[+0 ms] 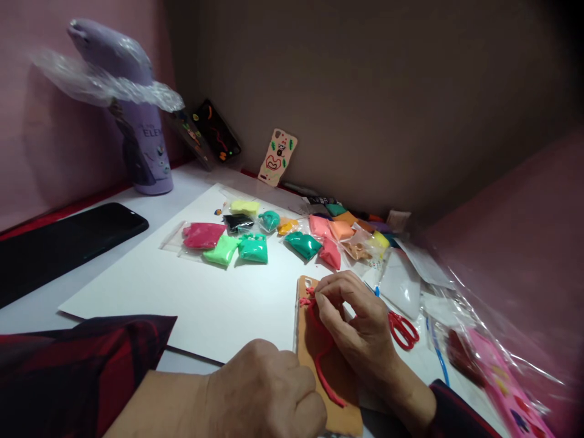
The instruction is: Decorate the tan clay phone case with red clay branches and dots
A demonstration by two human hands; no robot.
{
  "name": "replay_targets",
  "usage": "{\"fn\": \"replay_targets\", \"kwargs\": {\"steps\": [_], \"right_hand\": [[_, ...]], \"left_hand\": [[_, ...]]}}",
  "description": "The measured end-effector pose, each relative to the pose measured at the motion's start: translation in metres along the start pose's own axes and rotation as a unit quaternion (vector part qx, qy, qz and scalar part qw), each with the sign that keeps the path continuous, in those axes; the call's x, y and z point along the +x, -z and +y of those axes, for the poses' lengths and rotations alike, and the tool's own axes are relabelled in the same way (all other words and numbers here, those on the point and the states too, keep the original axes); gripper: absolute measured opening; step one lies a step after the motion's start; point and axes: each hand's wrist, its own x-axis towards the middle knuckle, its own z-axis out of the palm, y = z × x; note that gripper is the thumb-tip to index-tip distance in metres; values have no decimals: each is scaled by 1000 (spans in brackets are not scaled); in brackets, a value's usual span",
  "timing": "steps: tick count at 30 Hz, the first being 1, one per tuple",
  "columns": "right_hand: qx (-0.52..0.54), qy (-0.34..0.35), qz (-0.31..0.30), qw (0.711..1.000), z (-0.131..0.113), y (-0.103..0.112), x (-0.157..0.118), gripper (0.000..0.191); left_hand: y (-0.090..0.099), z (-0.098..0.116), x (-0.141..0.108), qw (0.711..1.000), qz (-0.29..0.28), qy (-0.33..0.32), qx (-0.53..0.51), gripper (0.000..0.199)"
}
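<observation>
An orange-tan phone case lies on the white board, its camera cutout at the far end. A thin red clay strip curves down its surface, and small red clay pieces sit near the top. My right hand is over the case's upper right, thumb and forefinger pinched at the top of the red clay. My left hand is curled against the lower left edge of the case; its fingertips are hidden from view.
Several clay packets lie across the far part of the white board. Red-handled scissors and clear plastic are on the right. A black phone and a purple bottle stand left. A decorated case leans on the wall.
</observation>
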Motion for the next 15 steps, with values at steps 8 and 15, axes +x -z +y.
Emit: {"fn": "replay_targets", "kwargs": {"steps": [8, 15], "right_hand": [[-66, -10, 90, 994, -1, 48, -14, 10], [-108, -66, 74, 989, 17, 65, -49, 18]], "left_hand": [[-4, 4, -2, 999, -13, 37, -14, 10], [-20, 4, -3, 996, 50, 58, -34, 18]]}}
